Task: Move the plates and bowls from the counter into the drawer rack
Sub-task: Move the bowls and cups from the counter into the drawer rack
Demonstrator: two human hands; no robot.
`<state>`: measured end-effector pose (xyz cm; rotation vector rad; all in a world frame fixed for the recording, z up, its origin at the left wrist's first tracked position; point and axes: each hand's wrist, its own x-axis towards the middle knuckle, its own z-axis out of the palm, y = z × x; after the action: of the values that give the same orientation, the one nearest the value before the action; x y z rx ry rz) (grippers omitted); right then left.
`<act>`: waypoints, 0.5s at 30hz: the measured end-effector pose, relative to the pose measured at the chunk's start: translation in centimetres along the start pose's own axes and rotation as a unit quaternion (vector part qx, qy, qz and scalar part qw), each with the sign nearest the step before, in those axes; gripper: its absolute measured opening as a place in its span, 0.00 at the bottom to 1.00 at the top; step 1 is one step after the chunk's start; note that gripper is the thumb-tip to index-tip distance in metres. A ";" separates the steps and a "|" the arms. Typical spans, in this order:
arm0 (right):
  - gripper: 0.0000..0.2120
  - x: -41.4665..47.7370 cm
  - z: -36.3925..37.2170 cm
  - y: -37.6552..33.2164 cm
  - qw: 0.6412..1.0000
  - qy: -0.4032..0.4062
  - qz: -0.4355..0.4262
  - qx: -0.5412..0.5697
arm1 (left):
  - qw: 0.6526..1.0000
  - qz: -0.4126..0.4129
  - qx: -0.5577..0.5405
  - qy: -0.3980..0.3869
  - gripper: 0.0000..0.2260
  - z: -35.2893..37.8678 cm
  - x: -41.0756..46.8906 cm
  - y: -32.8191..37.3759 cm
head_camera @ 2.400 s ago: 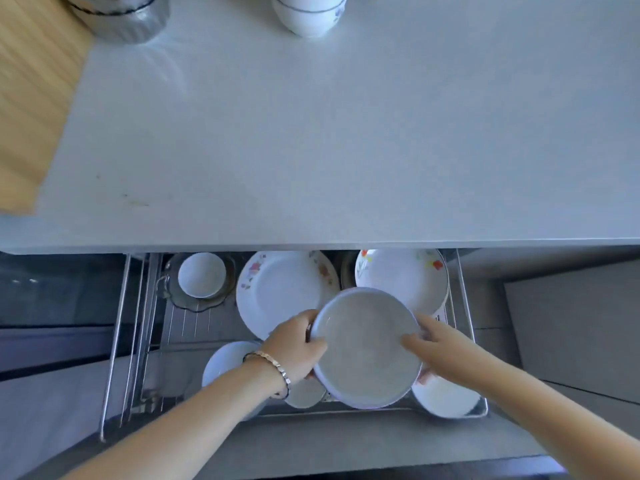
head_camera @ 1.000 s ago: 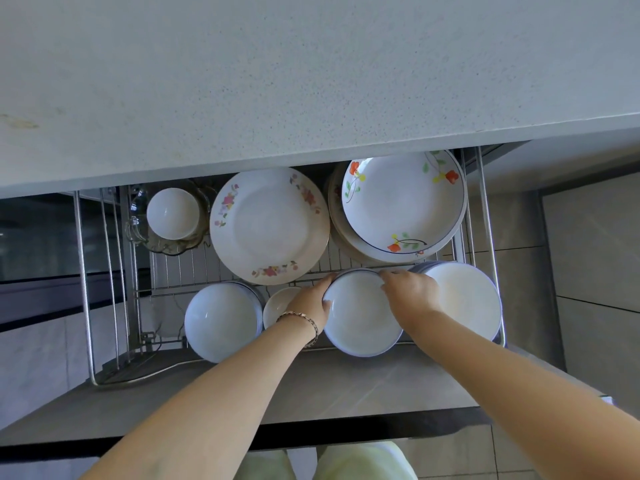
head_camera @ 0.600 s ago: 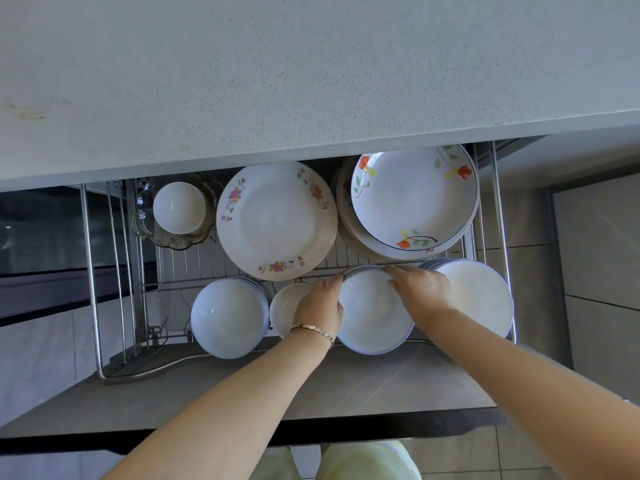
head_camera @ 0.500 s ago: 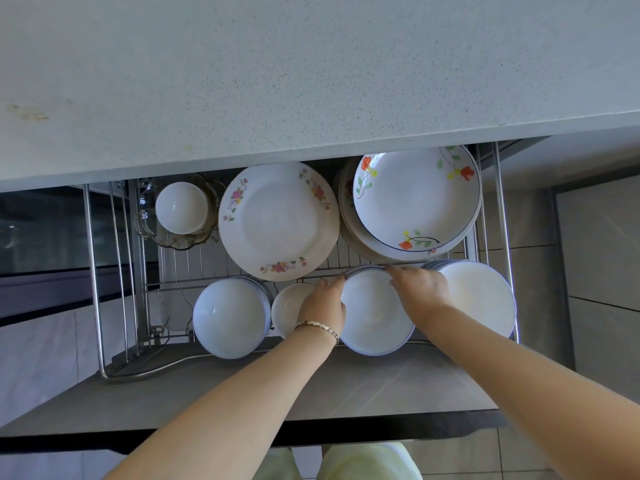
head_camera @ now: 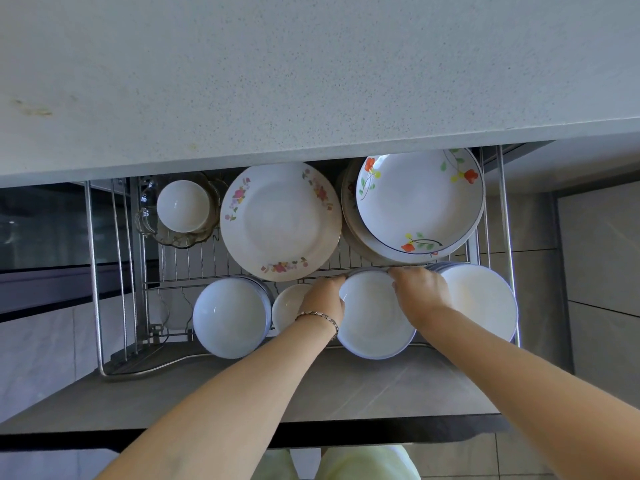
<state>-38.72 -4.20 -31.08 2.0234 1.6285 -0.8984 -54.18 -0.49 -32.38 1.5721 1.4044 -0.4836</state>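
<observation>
2 hands grip 1 white bowl (head_camera: 375,317) in the front row of the drawer rack (head_camera: 93,271): left hand (head_camera: 325,299) curls its fingers over the bowl's left rim, right hand (head_camera: 420,292) over its far-right rim, fingertips partly hidden behind the edge. Counter (head_camera: 311,74) overhang cuts off the rack's back row, where a small bowl (head_camera: 183,206) sits in a glass dish (head_camera: 180,239), hard to make out, beside a floral plate (head_camera: 280,221) and stacked flowered plates (head_camera: 419,202). Front row also holds stacked bowls (head_camera: 230,317), a small bowl (head_camera: 289,308) half covered by the left wrist, and white plates (head_camera: 481,303).
</observation>
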 end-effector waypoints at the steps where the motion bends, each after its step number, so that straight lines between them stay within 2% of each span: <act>1: 0.14 -0.1 0.1 0.0 1.000 0.002 0.001 0.007 | 1.000 0.000 -0.006 0.004 0.22 0.2 -0.1 -0.1; 7: 0.13 -0.7 -0.9 -0.2 1.000 -0.012 0.001 0.017 | 1.000 -0.013 -0.013 -0.023 0.23 -1.4 -1.3 -0.2; 9: 0.14 -1.3 -1.9 -0.3 0.999 -0.009 0.016 0.046 | 0.999 -0.015 -0.028 0.004 0.22 -3.1 -2.4 0.1; 11: 0.11 -1.7 -3.4 -0.4 0.995 -0.027 0.037 0.090 | 0.999 0.007 -0.029 0.035 0.18 -5.5 -3.8 0.6; 13: 0.08 -2.1 -6.0 -0.8 0.987 -0.057 0.045 0.140 | 0.997 0.033 -0.008 0.069 0.15 -8.7 -5.3 1.1; 15: 0.09 -2.4 -9.9 -1.5 0.980 -0.053 0.038 0.190 | 0.992 0.048 -0.010 0.114 0.14 -12.6 -6.7 1.9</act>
<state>-38.16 0.92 -22.16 2.2194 1.3917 -1.3492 -57.86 6.46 -20.28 1.7114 1.4900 -0.2370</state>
